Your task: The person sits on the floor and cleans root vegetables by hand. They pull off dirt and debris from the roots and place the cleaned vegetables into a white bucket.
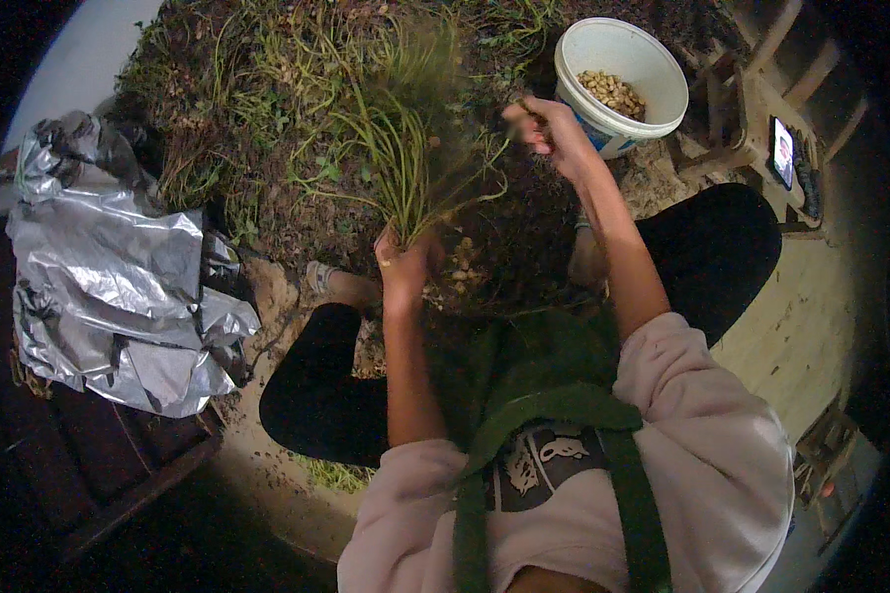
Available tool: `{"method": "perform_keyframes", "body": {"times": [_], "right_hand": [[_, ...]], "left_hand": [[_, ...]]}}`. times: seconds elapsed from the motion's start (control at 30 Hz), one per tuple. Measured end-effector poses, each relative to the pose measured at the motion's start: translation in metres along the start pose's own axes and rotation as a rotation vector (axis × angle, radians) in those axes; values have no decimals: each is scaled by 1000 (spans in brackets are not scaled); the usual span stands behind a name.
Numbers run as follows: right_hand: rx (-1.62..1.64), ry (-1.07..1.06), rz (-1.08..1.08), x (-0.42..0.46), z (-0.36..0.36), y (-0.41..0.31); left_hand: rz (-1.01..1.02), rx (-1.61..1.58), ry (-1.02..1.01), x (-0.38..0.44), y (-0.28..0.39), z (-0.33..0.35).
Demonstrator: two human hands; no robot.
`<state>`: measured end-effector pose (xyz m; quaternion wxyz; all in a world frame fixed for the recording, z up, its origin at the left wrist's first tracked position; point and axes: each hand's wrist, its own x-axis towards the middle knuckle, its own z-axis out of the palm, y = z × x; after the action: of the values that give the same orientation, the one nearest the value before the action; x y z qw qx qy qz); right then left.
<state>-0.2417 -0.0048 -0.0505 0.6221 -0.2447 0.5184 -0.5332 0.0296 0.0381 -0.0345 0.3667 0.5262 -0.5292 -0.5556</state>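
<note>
My left hand [404,263] is closed around the lower end of a bunch of green plant stems [397,159], which fan out away from me over the heap. Pale peanut-like pods [463,270] lie just right of that hand. My right hand [541,130] is raised beside the near left rim of a white plastic bucket [671,133]. Its fingers are curled and blurred, with something dark at them that I cannot make out. Inside the bucket are many pale pods [612,93], like peanuts in the shell.
A large heap of uprooted plants [252,96] spreads ahead. Crumpled silver sheeting [111,274] lies at the left. At the right stands a wooden chair or stool [756,148] with a lit phone [782,152] on it. My bent legs flank the work area.
</note>
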Motion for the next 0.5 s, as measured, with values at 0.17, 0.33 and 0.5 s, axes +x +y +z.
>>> {"method": "perform_keyframes", "body": {"times": [0.17,0.33,0.5], "right_hand": [[-573,-243,159,43,40,22],[47,-502,409,74,44,55],[333,-51,199,78,35,44]], "left_hand": [[145,-4,-22,-2,-4,3],[413,324,-2,-10,19,8],[252,-8,-13,-5,-13,-11]]}}
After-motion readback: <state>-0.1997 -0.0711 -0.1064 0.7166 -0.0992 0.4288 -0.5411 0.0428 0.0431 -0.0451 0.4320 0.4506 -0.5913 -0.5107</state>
